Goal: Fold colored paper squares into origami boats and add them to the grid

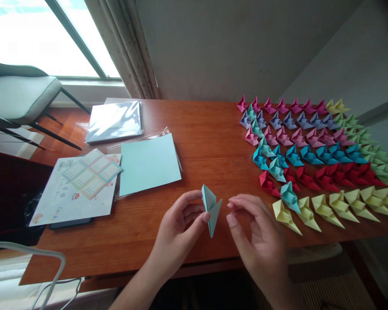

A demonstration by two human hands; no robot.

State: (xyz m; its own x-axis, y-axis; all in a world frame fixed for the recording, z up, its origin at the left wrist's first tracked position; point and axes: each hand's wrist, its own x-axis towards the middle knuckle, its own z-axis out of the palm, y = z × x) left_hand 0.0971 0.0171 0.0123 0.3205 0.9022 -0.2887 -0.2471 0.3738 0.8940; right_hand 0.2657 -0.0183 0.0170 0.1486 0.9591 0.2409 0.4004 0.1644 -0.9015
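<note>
My left hand (181,226) pinches a partly folded pale teal origami paper (211,211) between thumb and fingers, above the front of the table. The folded paper is held upright, with pointed corners at top and bottom and a flap sticking out to the right. Just right of it, my right hand (257,230) is apart from the paper, fingers curved and thumb separated from them, with nothing between. A stack of flat pale teal paper (150,163) lies beyond my left hand. Several pale teal folded paper boats (290,196) stand in a slanting line right of my hands.
Rows of folded boats in red (326,177), yellow (341,206), blue (323,155) and other colours cover the right side of the wooden table (210,146). A plastic-wrapped pack (114,122) and printed sheets (74,189) lie left. A chair (22,94) stands by the window.
</note>
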